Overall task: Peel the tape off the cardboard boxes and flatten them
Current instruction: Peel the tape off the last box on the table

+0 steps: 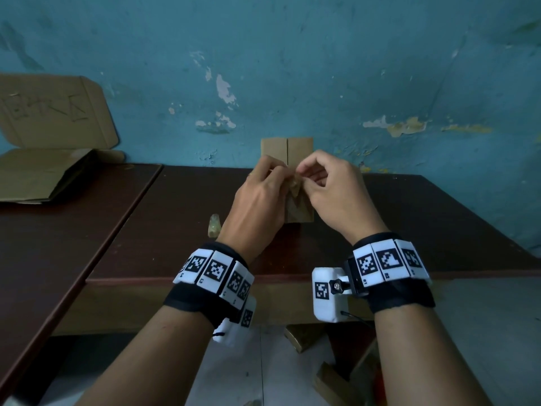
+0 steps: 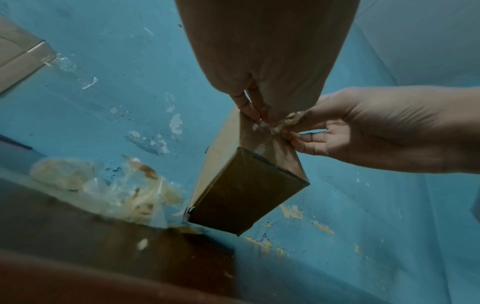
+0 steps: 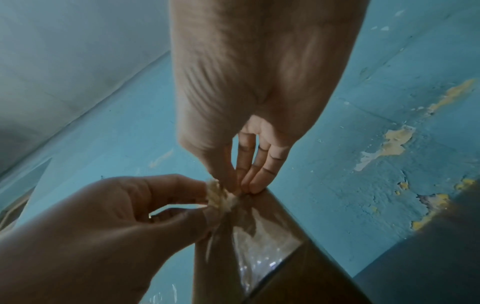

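A small brown cardboard box stands upright on the dark brown table, close to the blue wall. Both hands meet at its upper part. A crumpled wad of clear tape is still joined to a tape strip stuck on the box. My left hand pinches the wad between thumb and forefinger. My right hand pinches it from the other side, fingers curled. In the left wrist view the box hangs below the left fingers. The hands hide the middle of the box.
Flattened cardboard lies on the adjoining table at the left, with an inscribed sheet leaning on the wall. A discarded tape wad lies on the table left of my left wrist. Cardboard pieces lie on the floor below the table's front edge.
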`<state>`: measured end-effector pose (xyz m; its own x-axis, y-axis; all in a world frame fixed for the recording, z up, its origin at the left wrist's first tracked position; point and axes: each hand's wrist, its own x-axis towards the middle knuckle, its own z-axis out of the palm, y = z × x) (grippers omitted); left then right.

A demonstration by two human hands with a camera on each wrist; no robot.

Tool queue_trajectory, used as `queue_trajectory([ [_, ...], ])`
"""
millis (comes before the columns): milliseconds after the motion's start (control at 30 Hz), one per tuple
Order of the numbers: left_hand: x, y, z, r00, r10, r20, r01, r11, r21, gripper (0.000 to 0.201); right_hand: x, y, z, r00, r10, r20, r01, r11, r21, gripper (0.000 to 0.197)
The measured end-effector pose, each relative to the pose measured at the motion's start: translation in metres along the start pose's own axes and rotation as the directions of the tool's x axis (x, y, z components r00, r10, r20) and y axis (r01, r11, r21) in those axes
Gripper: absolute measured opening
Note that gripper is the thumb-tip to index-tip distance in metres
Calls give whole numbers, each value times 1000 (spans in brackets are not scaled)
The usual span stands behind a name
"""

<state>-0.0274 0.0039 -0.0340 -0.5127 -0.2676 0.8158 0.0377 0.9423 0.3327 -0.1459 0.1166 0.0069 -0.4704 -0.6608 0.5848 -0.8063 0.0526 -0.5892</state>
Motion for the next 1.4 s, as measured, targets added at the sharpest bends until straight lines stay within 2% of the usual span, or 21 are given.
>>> queue_trajectory([
  [133, 1, 2, -1, 995, -85, -43, 82, 994, -76, 19, -2, -6, -3, 1000, 5, 20, -6, 998, 68, 13],
  [233, 1, 1, -1, 995, -71, -69, 65, 994, -83, 13, -1, -3, -2, 1000, 6, 13, -7, 999, 35, 8],
  [400, 2, 6, -2, 997, -64, -35, 59, 989, -135, 23, 1, 1, 0, 998, 44, -49, -42, 998, 41, 17],
  [500, 3, 8, -4, 997, -76, -23, 72, 985, -154, 30, 3, 2, 0, 991, 91, -94, -79, 989, 124, 25],
  [567, 4, 7, -5, 996, -87, -22, 83, 986, -145, 35, 3, 1, 0, 993, 96, -73, -86, 988, 129, 20],
  [667, 3, 3, -6, 996, -76, -37, 72, 991, -112, 30, 1, -1, 0, 995, 94, -35, -89, 988, 123, 13],
  [933, 3, 3, -5, 988, -136, -67, 131, 988, -79, 29, 1, -9, 6, 993, 28, -114, -12, 991, 136, 5],
  [967, 3, 1, -6, 988, -145, -55, 141, 987, -75, 29, 1, -10, 6, 992, 34, -123, -15, 988, 154, 6],
  [1067, 4, -1, -7, 988, -147, -42, 144, 987, -69, 19, 1, -13, 2, 993, 81, -90, -59, 971, 230, 37],
  [1133, 4, 0, -8, 987, -150, -58, 146, 987, -74, 11, -1, -15, -2, 996, 75, -40, -67, 981, 179, 48],
  [1233, 5, 1, -7, 981, -172, -93, 167, 984, -56, 13, -2, -19, -4, 997, 81, 20, -82, 991, 107, 57],
  [1400, 5, -1, -8, 979, -170, -112, 165, 985, -60, 19, -2, -18, -6, 982, 178, 69, -183, 980, 73, 62],
])
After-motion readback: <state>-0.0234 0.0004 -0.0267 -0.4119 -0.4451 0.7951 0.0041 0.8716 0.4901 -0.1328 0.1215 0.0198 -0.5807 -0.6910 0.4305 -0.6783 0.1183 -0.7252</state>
